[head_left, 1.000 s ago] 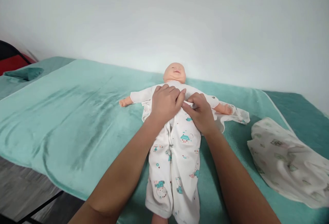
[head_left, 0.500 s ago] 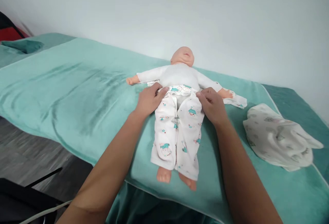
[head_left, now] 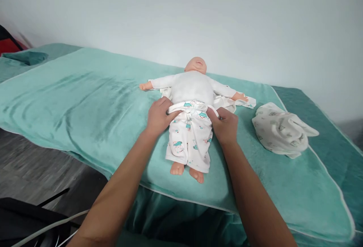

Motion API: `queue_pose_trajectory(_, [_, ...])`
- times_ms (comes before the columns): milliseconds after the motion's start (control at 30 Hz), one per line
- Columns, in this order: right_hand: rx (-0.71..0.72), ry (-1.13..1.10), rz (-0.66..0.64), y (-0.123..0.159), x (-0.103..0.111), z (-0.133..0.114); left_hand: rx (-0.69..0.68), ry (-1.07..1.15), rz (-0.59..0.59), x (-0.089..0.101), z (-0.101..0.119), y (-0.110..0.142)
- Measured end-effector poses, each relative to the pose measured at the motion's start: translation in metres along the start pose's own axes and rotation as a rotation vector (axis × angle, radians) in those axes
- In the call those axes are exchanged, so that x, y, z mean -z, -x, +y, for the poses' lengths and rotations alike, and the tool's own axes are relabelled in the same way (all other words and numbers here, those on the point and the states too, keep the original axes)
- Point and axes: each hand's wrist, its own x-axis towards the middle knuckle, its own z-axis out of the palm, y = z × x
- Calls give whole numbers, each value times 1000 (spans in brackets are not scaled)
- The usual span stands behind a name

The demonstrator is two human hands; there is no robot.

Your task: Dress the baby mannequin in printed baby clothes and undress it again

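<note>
A baby doll point(head_left: 192, 84) in a white long-sleeved top lies on its back, arms spread and head toward the wall. White baby pants point(head_left: 188, 135) with a teal print cover its legs, and its bare feet stick out below the cuffs. My left hand point(head_left: 160, 116) grips the waistband at one side, thumb over the cloth. On the other side my right hand point(head_left: 224, 124) pinches the waistband too, which is stretched out sideways and stands off the doll's body. Printed cloth point(head_left: 225, 102) lies partly under the doll's torso and arm.
A crumpled white printed cloth point(head_left: 280, 130) lies to the right on the teal-covered bed point(head_left: 85, 107). Behind stands a pale wall point(head_left: 170, 16). At lower left are a black object point(head_left: 22, 220) and a white cable point(head_left: 53, 224) above the grey floor point(head_left: 36, 167).
Both hands have pulled the waistband outward, and the pants' legs now look shorter and more bunched. The view has shifted slightly, so the crumpled cloth appears farther left and higher.
</note>
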Motion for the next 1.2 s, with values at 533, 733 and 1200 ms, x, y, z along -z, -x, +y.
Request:
queue_pose_trajectory(533, [-206,-247,-452,37,26,-3,106,467,-214,27,10,29])
queue_pose_trajectory(733, [-128,-1,-182,48,16,-17,128,271,-20,18,22,33])
queue_pose_trajectory(1200, [-12,-155,-698,91,63,-20,53,122,-629,77,63,87])
